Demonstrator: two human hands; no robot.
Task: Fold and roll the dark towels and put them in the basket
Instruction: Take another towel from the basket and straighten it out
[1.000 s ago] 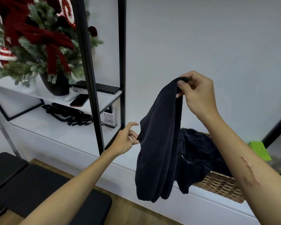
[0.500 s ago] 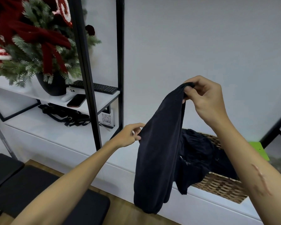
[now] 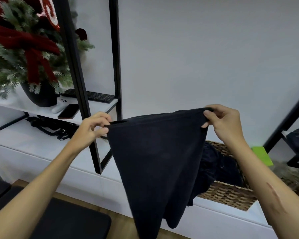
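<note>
A dark towel (image 3: 155, 161) hangs spread in the air in front of me, its top edge stretched between my hands. My left hand (image 3: 93, 126) pinches the towel's left corner. My right hand (image 3: 223, 123) pinches the right corner, slightly higher. Behind the towel a woven basket (image 3: 228, 195) stands on the white ledge, with more dark towels (image 3: 221, 166) heaped in it and one draped over its front rim. The hanging towel hides the basket's left part.
A black metal shelf frame (image 3: 86, 107) stands at left, holding a potted Christmas plant (image 3: 24, 54), a keyboard (image 3: 93, 96), a phone (image 3: 68, 111) and black straps (image 3: 50, 125). A black padded bench (image 3: 64, 221) is below left. A green card (image 3: 262, 156) lies right of the basket.
My left hand has taken hold of the towel's other corner and moved left. The right hand has come down, and the towel now hangs spread wide instead of bunched.
</note>
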